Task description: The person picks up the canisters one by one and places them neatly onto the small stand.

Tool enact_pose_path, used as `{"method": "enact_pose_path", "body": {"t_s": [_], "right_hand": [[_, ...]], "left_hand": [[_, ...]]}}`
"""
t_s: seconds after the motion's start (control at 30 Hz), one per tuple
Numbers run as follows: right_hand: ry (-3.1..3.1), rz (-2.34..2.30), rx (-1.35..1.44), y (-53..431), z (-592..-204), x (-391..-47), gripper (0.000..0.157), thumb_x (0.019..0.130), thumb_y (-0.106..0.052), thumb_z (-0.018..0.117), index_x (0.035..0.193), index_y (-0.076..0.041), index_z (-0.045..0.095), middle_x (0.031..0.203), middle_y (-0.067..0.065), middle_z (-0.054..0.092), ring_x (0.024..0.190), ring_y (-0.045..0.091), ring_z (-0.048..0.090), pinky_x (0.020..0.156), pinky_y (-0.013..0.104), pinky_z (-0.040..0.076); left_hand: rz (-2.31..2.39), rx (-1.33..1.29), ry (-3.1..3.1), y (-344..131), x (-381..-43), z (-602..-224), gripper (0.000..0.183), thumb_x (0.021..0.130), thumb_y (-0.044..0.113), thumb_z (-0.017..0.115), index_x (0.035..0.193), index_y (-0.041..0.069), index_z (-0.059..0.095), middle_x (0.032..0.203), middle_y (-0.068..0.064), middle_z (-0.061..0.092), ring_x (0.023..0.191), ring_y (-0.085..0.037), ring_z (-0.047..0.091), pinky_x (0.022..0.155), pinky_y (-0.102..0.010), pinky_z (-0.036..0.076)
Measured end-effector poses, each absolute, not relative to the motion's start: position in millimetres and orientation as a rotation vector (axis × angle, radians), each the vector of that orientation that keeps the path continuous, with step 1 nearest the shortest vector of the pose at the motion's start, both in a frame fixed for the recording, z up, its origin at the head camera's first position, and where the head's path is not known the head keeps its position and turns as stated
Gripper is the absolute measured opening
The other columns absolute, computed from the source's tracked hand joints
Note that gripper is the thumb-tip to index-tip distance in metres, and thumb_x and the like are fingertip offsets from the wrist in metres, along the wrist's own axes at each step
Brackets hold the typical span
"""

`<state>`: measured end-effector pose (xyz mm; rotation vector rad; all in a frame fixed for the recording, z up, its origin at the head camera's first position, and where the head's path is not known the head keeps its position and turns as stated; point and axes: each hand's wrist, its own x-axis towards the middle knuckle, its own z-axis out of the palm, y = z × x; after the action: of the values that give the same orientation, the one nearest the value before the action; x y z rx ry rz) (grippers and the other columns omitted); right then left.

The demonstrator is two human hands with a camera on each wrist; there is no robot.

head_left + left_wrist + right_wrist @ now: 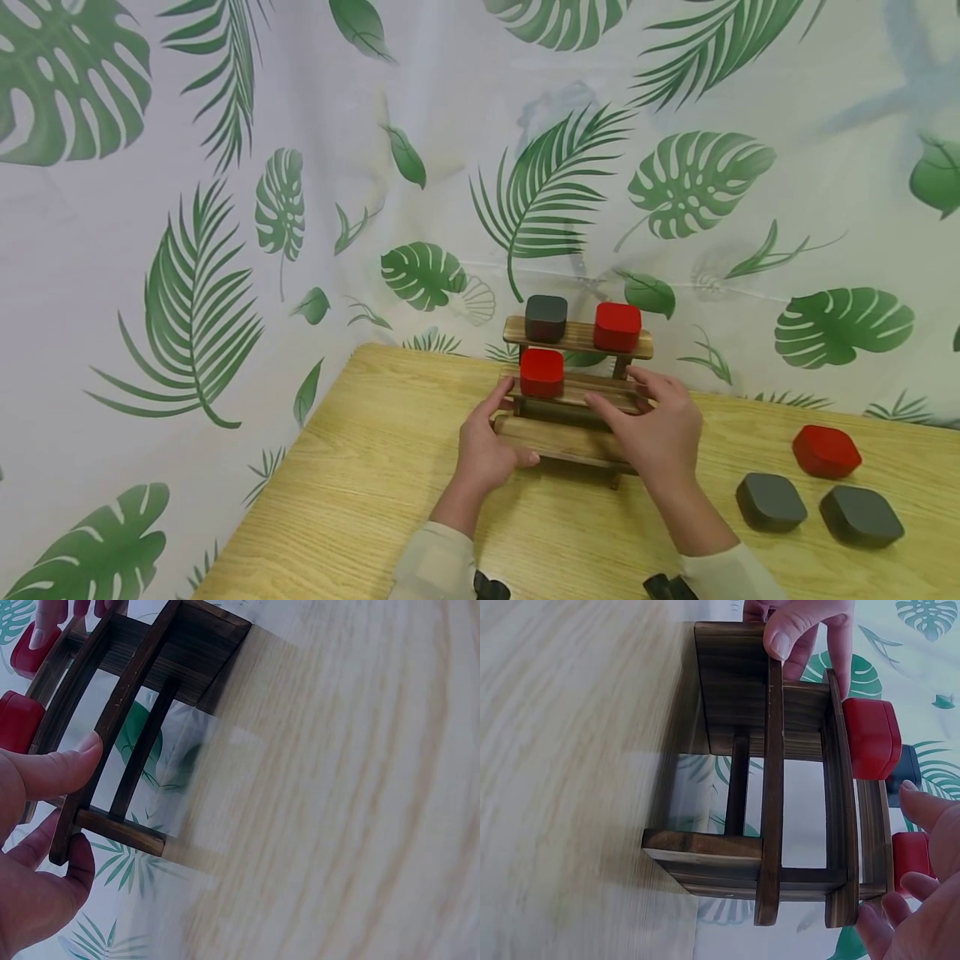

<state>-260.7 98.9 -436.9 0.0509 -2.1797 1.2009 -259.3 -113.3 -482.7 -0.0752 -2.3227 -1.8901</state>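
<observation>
A small three-tier wooden display stand (555,429) stands on the table near the wall in the head view. On its top tier are a dark grey block (546,318) and a red block (617,326); another red block (542,372) sits at the middle tier's left. My left hand (487,450) grips the stand's left end, thumb over the bottom tier's front edge and fingers behind, as the left wrist view shows. My right hand (663,429) is at the middle tier's right end, thumb and fingers spread around it, fingertips at the wood in the right wrist view.
To the right on the wooden table (337,500) lie a third red block (827,452) and two dark grey ones, a nearer-left block (771,502) and a right-hand block (861,517). A leaf-printed cloth (450,208) hangs behind and to the left.
</observation>
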Motion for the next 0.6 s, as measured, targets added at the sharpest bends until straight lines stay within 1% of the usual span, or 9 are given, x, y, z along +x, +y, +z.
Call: {"method": "enact_pose_path", "body": {"t_s": [0.03, 0.17, 0.27, 0.37, 0.47, 0.53, 0.6], "right_hand": [[-2.181, 1.2, 0.047, 100, -437, -261, 0.059, 0.065, -0.025, 0.097, 0.115, -0.002, 0.074, 0.105, 0.013, 0.064, 0.094, 0.026, 0.063, 0.075, 0.021, 0.053], [-2.195, 1.2, 0.024, 104, -439, -260, 0.061, 0.066, -0.026, 0.096, 0.117, -0.002, 0.073, 0.107, 0.012, 0.063, 0.096, 0.027, 0.063, 0.077, 0.039, 0.056], [-2.205, 1.21, 0.006, 106, -439, -258, 0.062, 0.067, -0.026, 0.096, 0.119, -0.003, 0.073, 0.109, 0.012, 0.063, 0.098, 0.028, 0.063, 0.079, 0.043, 0.056], [-2.217, 1.223, -0.011, 109, -439, -256, 0.061, 0.068, -0.026, 0.095, 0.12, -0.004, 0.073, 0.111, 0.013, 0.063, 0.099, 0.028, 0.062, 0.08, 0.045, 0.056], [-2.228, 1.204, -0.016, 112, -440, -255, 0.058, 0.069, -0.026, 0.095, 0.118, -0.006, 0.074, 0.111, 0.012, 0.064, 0.097, 0.029, 0.063, 0.079, 0.045, 0.056], [-2.234, 1.171, -0.01, 114, -440, -254, 0.056, 0.069, -0.027, 0.095, 0.117, -0.007, 0.075, 0.11, 0.011, 0.066, 0.096, 0.029, 0.063, 0.078, 0.046, 0.056], [-2.235, 1.146, -0.007, 116, -439, -254, 0.055, 0.068, -0.029, 0.095, 0.116, -0.007, 0.076, 0.11, 0.01, 0.067, 0.096, 0.029, 0.063, 0.077, 0.034, 0.057]], "left_hand": [[-1.889, -0.077, -2.323, -113, -259, -483, 0.113, 0.053, -0.016, 0.09, 0.148, 0.031, 0.051, 0.12, 0.0, 0.058, 0.097, -0.023, 0.055, 0.084, -0.037, 0.05], [-1.879, -0.073, -2.329, -113, -260, -483, 0.113, 0.053, -0.015, 0.09, 0.148, 0.031, 0.051, 0.12, 0.0, 0.059, 0.098, -0.021, 0.055, 0.092, -0.038, 0.047], [-1.877, -0.067, -2.333, -113, -260, -483, 0.113, 0.053, -0.015, 0.091, 0.148, 0.032, 0.051, 0.12, 0.0, 0.059, 0.09, -0.022, 0.055, 0.089, -0.038, 0.048], [-1.88, -0.066, -2.333, -113, -260, -483, 0.114, 0.052, -0.015, 0.091, 0.148, 0.032, 0.051, 0.12, -0.001, 0.059, 0.081, -0.022, 0.053, 0.088, -0.037, 0.048], [-1.885, -0.064, -2.33, -113, -260, -483, 0.114, 0.052, -0.016, 0.091, 0.148, 0.032, 0.051, 0.12, 0.0, 0.058, 0.078, -0.022, 0.052, 0.086, -0.036, 0.049], [-1.89, -0.064, -2.328, -113, -260, -483, 0.114, 0.052, -0.016, 0.09, 0.148, 0.032, 0.051, 0.12, 0.0, 0.058, 0.076, -0.022, 0.052, 0.081, -0.035, 0.051], [-1.898, -0.062, -2.323, -113, -260, -483, 0.114, 0.052, -0.017, 0.09, 0.147, 0.033, 0.051, 0.12, 0.0, 0.058, 0.073, -0.021, 0.051, 0.074, -0.034, 0.053]]}}
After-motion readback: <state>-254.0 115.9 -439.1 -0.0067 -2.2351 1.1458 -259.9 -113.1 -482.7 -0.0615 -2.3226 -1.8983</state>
